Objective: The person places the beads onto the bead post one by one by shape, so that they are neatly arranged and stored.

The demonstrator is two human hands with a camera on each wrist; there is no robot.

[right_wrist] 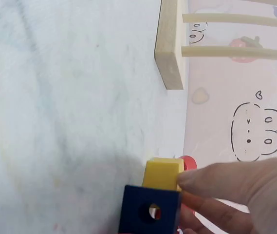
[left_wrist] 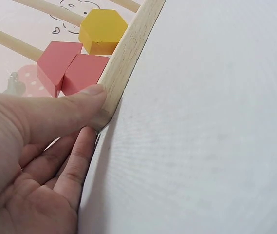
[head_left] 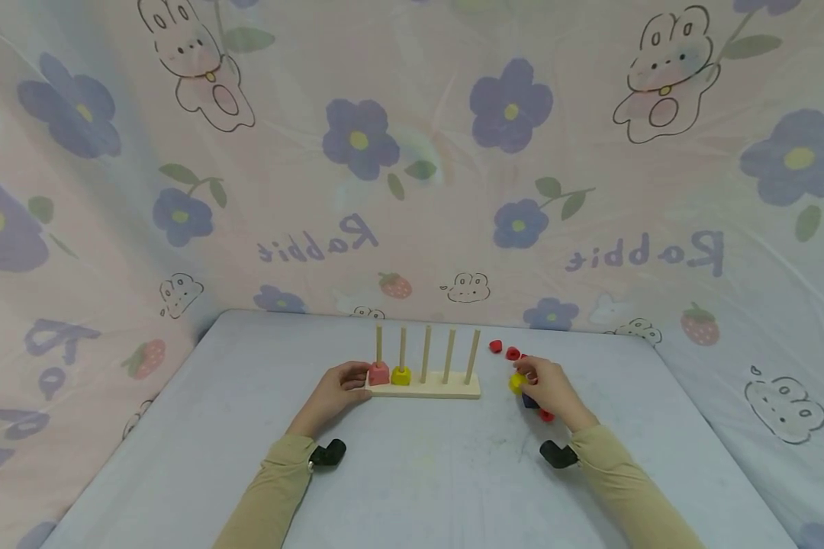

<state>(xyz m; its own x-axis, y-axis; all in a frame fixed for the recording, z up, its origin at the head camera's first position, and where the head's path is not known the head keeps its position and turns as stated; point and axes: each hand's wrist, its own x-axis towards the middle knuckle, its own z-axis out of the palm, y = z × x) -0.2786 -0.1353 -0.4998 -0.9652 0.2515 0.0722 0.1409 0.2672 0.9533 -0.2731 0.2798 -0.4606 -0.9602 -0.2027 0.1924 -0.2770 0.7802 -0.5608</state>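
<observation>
My left hand (head_left: 336, 393) grips the left end of a wooden peg board (head_left: 422, 391), its thumb resting on the wood beside the pink blocks in the left wrist view. Two pink blocks (left_wrist: 58, 63) sit at the foot of the leftmost peg. A yellow hexagonal block (left_wrist: 103, 30) is on the peg beside them. Off the board's right end, my right hand (head_left: 549, 389) pinches another yellow block (right_wrist: 161, 174), thumb against its side and fingers partly hidden. A dark blue square block (right_wrist: 150, 209) with a hole stands close by that yellow block.
Small red blocks (head_left: 496, 346) lie on the table behind the right hand, and another red block (head_left: 546, 416) shows below it. The board's other pegs (head_left: 449, 354) stand bare and upright. A patterned cloth (head_left: 426, 213) hangs behind the white table (head_left: 412, 480).
</observation>
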